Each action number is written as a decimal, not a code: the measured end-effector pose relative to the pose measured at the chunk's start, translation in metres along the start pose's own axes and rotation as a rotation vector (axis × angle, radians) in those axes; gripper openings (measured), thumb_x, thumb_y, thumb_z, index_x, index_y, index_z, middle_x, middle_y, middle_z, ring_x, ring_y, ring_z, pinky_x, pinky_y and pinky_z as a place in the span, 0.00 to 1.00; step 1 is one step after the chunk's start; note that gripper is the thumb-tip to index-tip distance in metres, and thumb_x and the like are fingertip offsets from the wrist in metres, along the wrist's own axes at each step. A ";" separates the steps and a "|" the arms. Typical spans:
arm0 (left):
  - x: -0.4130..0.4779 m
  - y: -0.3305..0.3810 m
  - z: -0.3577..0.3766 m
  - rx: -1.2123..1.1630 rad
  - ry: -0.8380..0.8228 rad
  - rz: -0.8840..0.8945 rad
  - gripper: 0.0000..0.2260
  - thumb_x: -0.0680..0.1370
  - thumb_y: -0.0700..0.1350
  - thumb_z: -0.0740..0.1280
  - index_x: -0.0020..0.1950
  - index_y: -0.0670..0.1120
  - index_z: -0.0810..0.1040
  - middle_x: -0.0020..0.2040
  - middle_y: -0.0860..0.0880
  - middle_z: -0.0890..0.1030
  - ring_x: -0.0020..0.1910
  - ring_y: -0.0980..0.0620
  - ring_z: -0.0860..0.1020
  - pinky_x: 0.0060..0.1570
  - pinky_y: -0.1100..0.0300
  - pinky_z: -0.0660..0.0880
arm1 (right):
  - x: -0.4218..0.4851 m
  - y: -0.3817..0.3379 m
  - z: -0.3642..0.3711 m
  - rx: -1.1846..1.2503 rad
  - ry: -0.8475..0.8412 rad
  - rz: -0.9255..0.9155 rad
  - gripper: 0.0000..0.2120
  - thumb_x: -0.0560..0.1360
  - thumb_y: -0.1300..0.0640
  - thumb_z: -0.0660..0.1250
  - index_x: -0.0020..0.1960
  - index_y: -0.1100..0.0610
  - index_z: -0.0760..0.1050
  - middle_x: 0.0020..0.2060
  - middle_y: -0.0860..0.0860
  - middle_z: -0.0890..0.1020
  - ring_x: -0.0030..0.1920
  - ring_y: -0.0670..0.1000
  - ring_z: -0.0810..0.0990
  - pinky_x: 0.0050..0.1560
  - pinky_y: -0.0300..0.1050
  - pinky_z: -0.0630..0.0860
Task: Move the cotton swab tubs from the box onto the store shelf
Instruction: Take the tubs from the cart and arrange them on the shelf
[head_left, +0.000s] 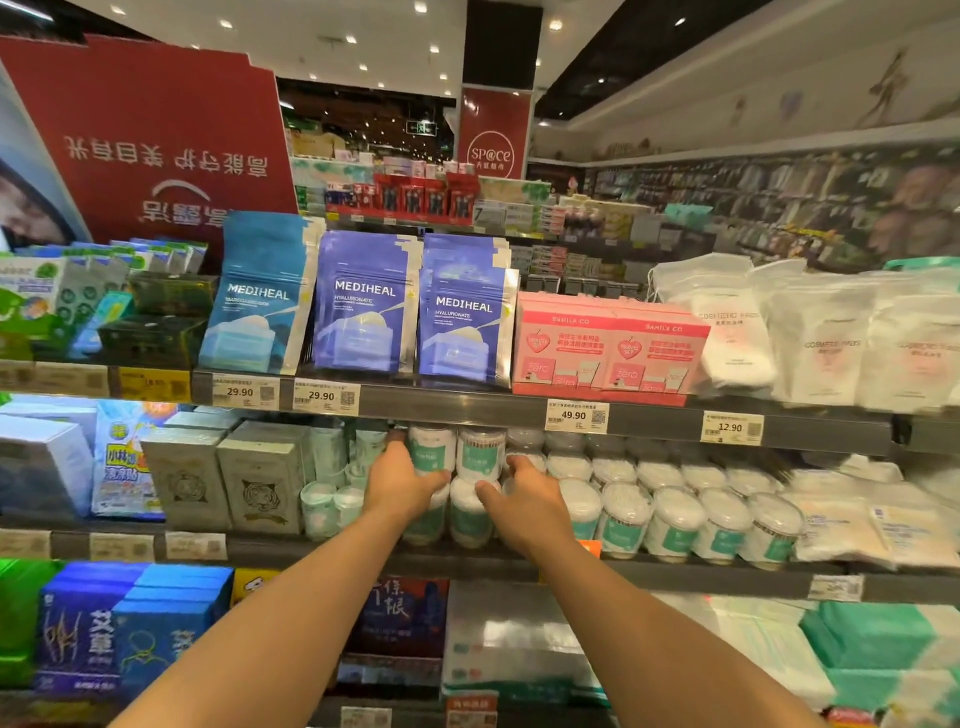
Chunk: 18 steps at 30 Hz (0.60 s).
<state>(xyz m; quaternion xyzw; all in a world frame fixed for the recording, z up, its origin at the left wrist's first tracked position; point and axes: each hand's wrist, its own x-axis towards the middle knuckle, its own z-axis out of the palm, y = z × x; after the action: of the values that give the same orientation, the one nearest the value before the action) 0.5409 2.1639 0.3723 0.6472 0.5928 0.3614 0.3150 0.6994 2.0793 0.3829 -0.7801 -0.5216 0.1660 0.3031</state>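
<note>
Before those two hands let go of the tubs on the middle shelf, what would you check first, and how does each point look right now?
1. Upper tubs upright on the lower row: ok.
2. Left hand steadying the stack's left side: ok, its fingers touch a tub.
3. Right hand contact: cannot tell; its fingers are at the stack, grip hidden.
4. Headroom under the upper shelf edge: tight, the top tubs nearly reach it.
5. Neighbouring tub row to the right undisturbed: ok.
6. Box for more tubs: not visible, cannot tell.
</note>
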 end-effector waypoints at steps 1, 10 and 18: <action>0.002 -0.001 -0.001 0.019 -0.004 -0.001 0.29 0.68 0.50 0.81 0.64 0.46 0.73 0.58 0.46 0.82 0.58 0.44 0.80 0.59 0.49 0.78 | 0.004 0.000 0.003 -0.007 0.004 0.005 0.25 0.73 0.37 0.66 0.64 0.50 0.72 0.60 0.53 0.81 0.61 0.58 0.77 0.59 0.55 0.77; -0.024 -0.011 -0.023 0.021 -0.034 0.075 0.32 0.63 0.56 0.82 0.59 0.51 0.68 0.53 0.54 0.77 0.49 0.56 0.78 0.43 0.60 0.73 | 0.025 -0.015 0.009 0.043 0.011 0.086 0.31 0.67 0.33 0.73 0.61 0.51 0.72 0.59 0.53 0.82 0.61 0.58 0.79 0.60 0.56 0.78; -0.037 -0.024 -0.051 0.041 -0.006 0.172 0.31 0.62 0.61 0.80 0.58 0.58 0.70 0.54 0.55 0.74 0.50 0.57 0.77 0.49 0.59 0.76 | 0.032 -0.015 0.016 0.082 0.015 0.091 0.28 0.66 0.34 0.74 0.57 0.48 0.71 0.55 0.51 0.83 0.57 0.57 0.81 0.58 0.57 0.79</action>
<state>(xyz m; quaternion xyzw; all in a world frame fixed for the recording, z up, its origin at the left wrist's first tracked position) 0.4832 2.1284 0.3762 0.7032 0.5412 0.3729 0.2711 0.6925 2.1176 0.3817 -0.7912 -0.4759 0.1951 0.3308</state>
